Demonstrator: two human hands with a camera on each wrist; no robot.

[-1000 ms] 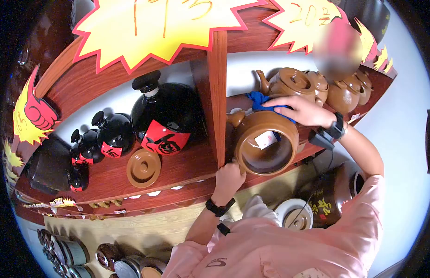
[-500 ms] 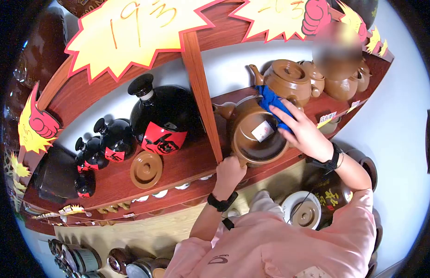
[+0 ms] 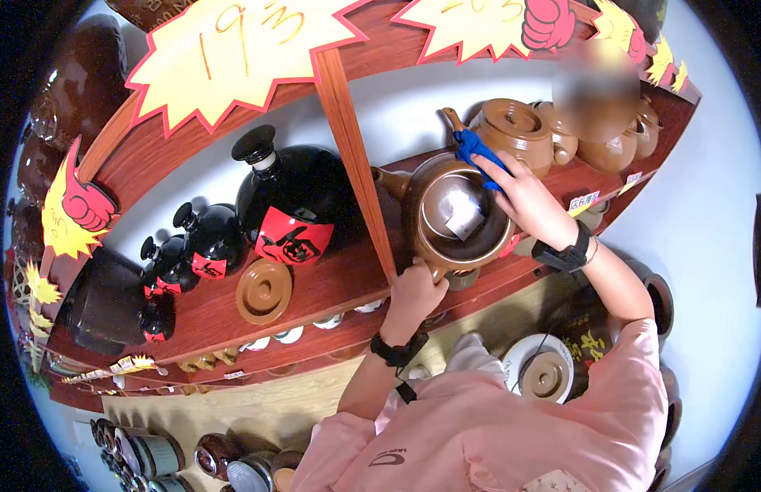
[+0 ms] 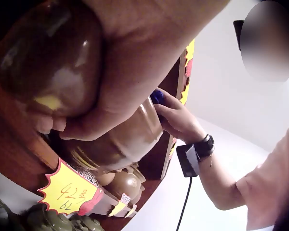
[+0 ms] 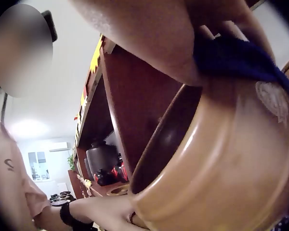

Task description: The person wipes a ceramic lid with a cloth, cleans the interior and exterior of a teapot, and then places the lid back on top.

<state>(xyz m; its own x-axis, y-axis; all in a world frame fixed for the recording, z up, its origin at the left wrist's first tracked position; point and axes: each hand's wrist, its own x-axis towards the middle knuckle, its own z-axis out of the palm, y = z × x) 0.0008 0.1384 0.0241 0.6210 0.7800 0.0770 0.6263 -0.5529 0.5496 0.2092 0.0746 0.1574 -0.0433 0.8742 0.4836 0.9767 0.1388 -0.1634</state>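
A brown pot is tilted on the shelf, its round mouth facing up toward the head view, with a white label inside. At its near side the left hand grips the handle; the left wrist view shows that hand curled round a glossy brown part. On the pot's far outer side, the right hand holds a bunched blue cloth against the surface. In the right wrist view, the cloth lies between the palm and the pot wall.
A brown lid lies on the shelf left of the wooden divider. Black bottles stand behind it. More brown teapots are at the right. Large price signs overhang the front, and jars stand on the floor.
The right hand and cloth have shifted over the pot's far side, its wrist now lower in view. The pot has turned and its label sits differently. The left hand keeps its grip.
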